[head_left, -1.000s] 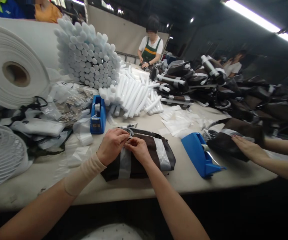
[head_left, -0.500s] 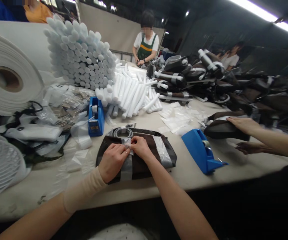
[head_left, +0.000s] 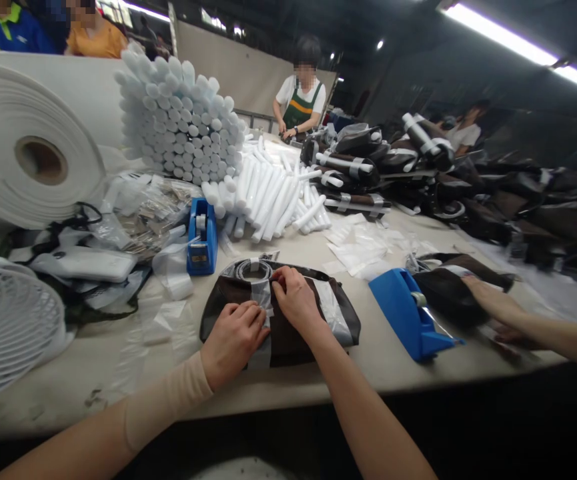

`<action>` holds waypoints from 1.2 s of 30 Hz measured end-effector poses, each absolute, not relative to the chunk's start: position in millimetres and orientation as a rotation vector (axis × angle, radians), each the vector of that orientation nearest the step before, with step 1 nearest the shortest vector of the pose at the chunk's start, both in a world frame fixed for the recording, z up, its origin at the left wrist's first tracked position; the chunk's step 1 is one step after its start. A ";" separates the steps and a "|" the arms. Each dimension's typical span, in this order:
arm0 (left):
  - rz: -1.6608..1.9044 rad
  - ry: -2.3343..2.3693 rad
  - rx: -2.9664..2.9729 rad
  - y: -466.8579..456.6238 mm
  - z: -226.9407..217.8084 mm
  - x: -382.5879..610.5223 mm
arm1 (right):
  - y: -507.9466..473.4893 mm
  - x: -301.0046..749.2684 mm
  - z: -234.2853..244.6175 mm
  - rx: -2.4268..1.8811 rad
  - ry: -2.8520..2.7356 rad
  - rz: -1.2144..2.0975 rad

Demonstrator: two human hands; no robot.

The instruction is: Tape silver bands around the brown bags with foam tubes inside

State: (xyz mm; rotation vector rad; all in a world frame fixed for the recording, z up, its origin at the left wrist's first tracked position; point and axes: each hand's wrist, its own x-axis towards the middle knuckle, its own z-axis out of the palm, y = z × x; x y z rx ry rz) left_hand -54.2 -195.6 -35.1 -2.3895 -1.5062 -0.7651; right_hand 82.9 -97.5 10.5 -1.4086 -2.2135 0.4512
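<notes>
Someone's got a flat dark brown and black bag [head_left: 288,350] lying on the table [head_left: 83,400] right in front of them, long side running roughly left to right, slightly tilted, with a coiled cord [head_left: 253,270] sitting at its far edge. A fair bit looks done: a clear tape strip [head_left: 263,293] crosses the middle, and a pale shiny band [head_left: 332,313] sits toward the right end. Hard to say from here if the strip is fully stuck down, so what's left is unclear. The right hand [head_left: 295,300] is up at the strip, fingertips pinched on it near the cord. The left hand [head_left: 233,343] lies on the bag just below, fingers loosely curled, not clenched or gripping anything. Nearby there's a blue tape dispenser [head_left: 202,237] past the bag, plus a second blue dispenser [head_left: 408,313] to the right, just beside a co-worker's hand [head_left: 491,300].
</notes>
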 end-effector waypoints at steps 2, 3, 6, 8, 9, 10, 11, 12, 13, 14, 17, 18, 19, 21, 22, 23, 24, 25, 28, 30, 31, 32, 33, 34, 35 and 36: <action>-0.796 -1.507 -2.401 -195.9 -35.6 -54.9 | -111.2 77.9 21.0 -1.352 -2.455 0.218; -0.815 -1.508 -2.407 -196.3 -35.7 -55.2 | -116.2 73.9 24.4 -1.334 -2.563 0.162; -0.870 -1.510 -2.399 -197.1 -36.7 -55.5 | -117.5 60.1 26.0 -1.302 -2.781 0.114; -0.872 -1.515 -2.382 -197.3 -38.1 -55.0 | -108.0 52.5 22.2 -1.317 -2.826 0.161; -0.865 -1.515 -2.375 -197.4 -39.0 -54.6 | -101.7 49.9 20.0 -1.332 -2.823 0.199; -0.858 -1.513 -2.372 -197.4 -39.8 -54.2 | -95.5 48.2 18.0 -1.347 -2.810 0.238; -0.853 -1.510 -2.371 -197.4 -40.6 -53.9 | -90.0 47.6 16.7 -1.360 -2.789 0.275; -0.851 -1.507 -2.369 -197.5 -41.3 -53.6 | -85.7 48.0 16.1 -1.371 -2.755 0.309; -0.851 -1.504 -2.364 -197.6 -41.8 -53.4 | -82.7 49.5 16.3 -1.388 -2.703 0.334; -0.850 -1.501 -2.357 -197.8 -42.1 -53.3 | -81.2 51.7 17.2 -1.414 -2.638 0.340; -0.843 -1.493 -2.344 -198.5 -42.5 -52.7 | -83.4 59.7 20.8 -1.476 -2.475 0.233; -0.844 -1.488 -2.347 -198.6 -42.6 -52.5 | -85.0 61.1 20.9 -1.458 -2.470 0.189; -0.845 -1.485 -2.352 -198.7 -42.8 -52.3 | -86.4 61.3 19.9 -1.408 -2.504 0.161; -0.846 -1.488 -2.357 -198.6 -43.5 -52.1 | -86.7 57.8 15.1 -1.271 -2.631 0.182; -0.845 -1.490 -2.354 -198.5 -44.0 -52.2 | -85.0 54.9 12.0 -1.226 -2.687 0.226; -0.846 -1.492 -2.347 -198.4 -44.5 -52.3 | -81.9 52.0 9.2 -1.211 -2.709 0.278; -0.850 -1.493 -2.339 -198.3 -44.9 -52.4 | -77.6 49.8 7.1 -1.228 -2.686 0.329; -0.857 -1.489 -2.334 -198.3 -45.2 -52.5 | -72.4 48.9 6.2 -1.260 -2.619 0.372; -0.879 -1.473 -2.335 -198.5 -45.2 -52.5 | -55.5 56.3 10.2 -1.303 -2.409 0.437; -0.886 -1.472 -2.340 -198.8 -44.3 -52.2 | -46.4 67.2 14.7 -1.312 -2.410 0.509; -0.889 -1.473 -2.340 -198.8 -43.9 -52.1 | -43.1 72.6 16.0 -1.319 -2.435 0.562; -0.892 -1.475 -2.337 -198.9 -43.5 -51.9 | -40.7 77.1 16.2 -1.324 -2.454 0.627; -0.895 -1.475 -2.333 -198.9 -43.2 -51.8 | -39.0 80.4 15.3 -1.326 -2.460 0.690; -0.898 -1.475 -2.330 -198.9 -43.0 -51.8 | -37.8 82.4 13.2 -1.325 -2.454 0.740; -0.901 -1.473 -2.327 -198.9 -43.0 -51.8 | -37.0 83.0 10.3 -1.327 -2.438 0.774; -0.905 -1.470 -2.325 -199.0 -43.0 -51.9 | -36.2 82.5 6.9 -1.333 -2.417 0.795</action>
